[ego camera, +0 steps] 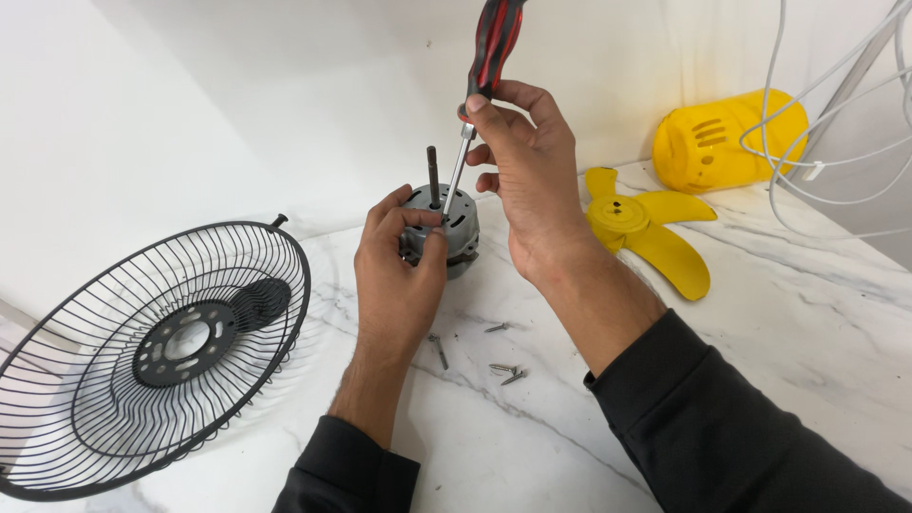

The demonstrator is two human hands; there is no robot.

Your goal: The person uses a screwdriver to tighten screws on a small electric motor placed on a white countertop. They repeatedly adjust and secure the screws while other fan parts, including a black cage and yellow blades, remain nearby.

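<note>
My left hand (pixel 399 271) grips a grey fan motor (pixel 461 217) with a dark shaft sticking straight up, steadying it just above the white marble table (pixel 788 332). My right hand (pixel 527 176) holds a screwdriver (pixel 486 66) with a red and black handle, its metal tip lowered into the top of the motor beside the shaft. Several loose screws (pixel 503 366) lie on the table just below my hands.
A black wire fan guard (pixel 142 351) lies at the left. A yellow fan blade (pixel 651 233) and a yellow motor cover (pixel 722 141) rest at the back right. White wire cage and cable (pixel 836 114) hang at the far right. A white wall stands behind.
</note>
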